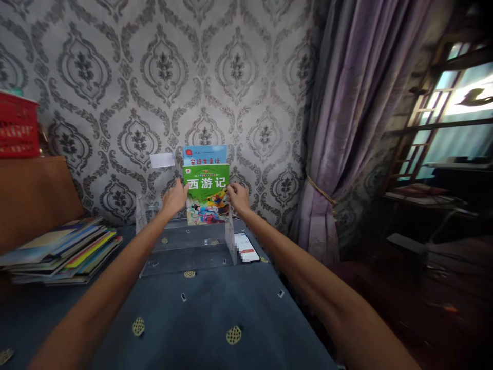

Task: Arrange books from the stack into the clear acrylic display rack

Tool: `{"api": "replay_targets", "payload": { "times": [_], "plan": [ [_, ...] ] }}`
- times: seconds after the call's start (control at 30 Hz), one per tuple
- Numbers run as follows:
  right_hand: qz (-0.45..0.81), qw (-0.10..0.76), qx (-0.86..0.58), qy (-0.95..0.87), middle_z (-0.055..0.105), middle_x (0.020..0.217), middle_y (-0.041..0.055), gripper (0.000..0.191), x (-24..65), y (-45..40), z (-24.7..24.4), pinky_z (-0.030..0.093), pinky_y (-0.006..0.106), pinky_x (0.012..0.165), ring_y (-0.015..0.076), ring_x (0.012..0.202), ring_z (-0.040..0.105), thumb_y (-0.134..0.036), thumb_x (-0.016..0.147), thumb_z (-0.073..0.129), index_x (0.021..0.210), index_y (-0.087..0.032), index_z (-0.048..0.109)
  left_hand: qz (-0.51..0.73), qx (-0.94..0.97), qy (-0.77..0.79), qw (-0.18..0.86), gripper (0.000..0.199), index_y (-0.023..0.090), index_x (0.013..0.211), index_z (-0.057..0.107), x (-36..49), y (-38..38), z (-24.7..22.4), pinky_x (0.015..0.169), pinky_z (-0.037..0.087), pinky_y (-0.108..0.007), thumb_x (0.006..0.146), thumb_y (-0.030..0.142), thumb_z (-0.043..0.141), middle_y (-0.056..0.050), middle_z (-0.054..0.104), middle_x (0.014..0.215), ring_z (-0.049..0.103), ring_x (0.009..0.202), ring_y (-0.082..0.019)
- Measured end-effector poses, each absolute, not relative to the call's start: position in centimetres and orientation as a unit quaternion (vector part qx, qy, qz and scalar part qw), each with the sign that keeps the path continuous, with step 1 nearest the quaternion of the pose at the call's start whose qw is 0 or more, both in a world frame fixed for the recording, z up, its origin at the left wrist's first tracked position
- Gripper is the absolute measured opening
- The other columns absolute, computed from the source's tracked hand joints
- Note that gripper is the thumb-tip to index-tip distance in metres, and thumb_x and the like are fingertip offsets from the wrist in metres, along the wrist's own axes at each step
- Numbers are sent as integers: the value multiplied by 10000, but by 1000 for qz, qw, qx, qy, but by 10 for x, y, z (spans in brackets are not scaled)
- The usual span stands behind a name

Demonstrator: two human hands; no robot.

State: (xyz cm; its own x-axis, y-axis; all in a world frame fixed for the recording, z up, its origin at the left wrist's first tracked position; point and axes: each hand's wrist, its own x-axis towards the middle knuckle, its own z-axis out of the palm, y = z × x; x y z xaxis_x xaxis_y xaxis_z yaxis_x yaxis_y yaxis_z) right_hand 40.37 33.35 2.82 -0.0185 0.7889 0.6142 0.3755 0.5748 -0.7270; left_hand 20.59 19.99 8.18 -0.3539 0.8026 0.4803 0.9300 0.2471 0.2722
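Observation:
A green picture book (208, 198) with white characters on its cover is held upright between my two hands. My left hand (176, 198) grips its left edge, and my right hand (238, 197) pinches its right edge, thumb toward me. Behind it a blue book (205, 154) shows only its top part. Below and around the green book stands a clear plastic rack (185, 259) with transparent side walls. Whether the green book's bottom touches the rack I cannot tell.
Left on the dark patterned tablecloth (185, 324) lies a stack of books (65, 252) beside a brown box (34, 195) with a red basket (17, 126) on top. A phone (246, 247) lies right of the rack. A purple curtain (327, 169) hangs at right.

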Motion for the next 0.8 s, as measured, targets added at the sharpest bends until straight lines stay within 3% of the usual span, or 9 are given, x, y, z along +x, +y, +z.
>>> {"api": "replay_targets", "payload": {
  "times": [0.4, 0.8],
  "plan": [
    [184, 558, -428, -687, 718, 892, 62, 354, 412, 332, 20, 537, 359, 796, 233, 846, 673, -394, 887, 509, 1111, -190, 691, -230, -550, -791, 135, 489, 134, 1319, 455, 213, 190, 72, 899, 506, -471, 1036, 465, 231, -239, 724, 1140, 686, 1112, -394],
    [183, 569, -412, -687, 700, 790, 49, 339, 416, 324, 10, 529, 326, 714, 221, 735, 663, -374, 883, 515, 1100, -169, 677, -241, -552, -787, 133, 482, 154, 1347, 430, 211, 187, 63, 894, 499, -450, 1037, 465, 232, -221, 732, 1120, 700, 1077, -373]
  ]
}}
